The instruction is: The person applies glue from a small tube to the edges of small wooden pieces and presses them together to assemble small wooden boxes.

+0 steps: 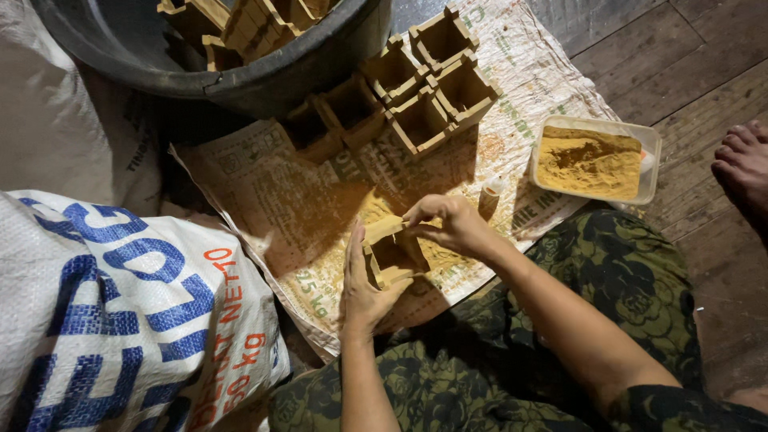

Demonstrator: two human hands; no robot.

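My left hand [362,284] cups the left side of a small square open-topped box [394,254] made of tan material, dusted with yellow powder. My right hand [452,226] pinches the box's top right edge. The box rests on a printed woven sack sheet [512,96] spread on the floor, with loose yellow powder scattered under it. Several finished boxes [424,88] of the same kind stand together further up the sheet.
A clear plastic tub of yellow powder [592,160] sits at the right. A dark round basin [264,76] with more boxes is at the top. A large white sack with blue and orange print [120,312] lies left. A bare foot [744,164] rests on wooden floorboards at far right.
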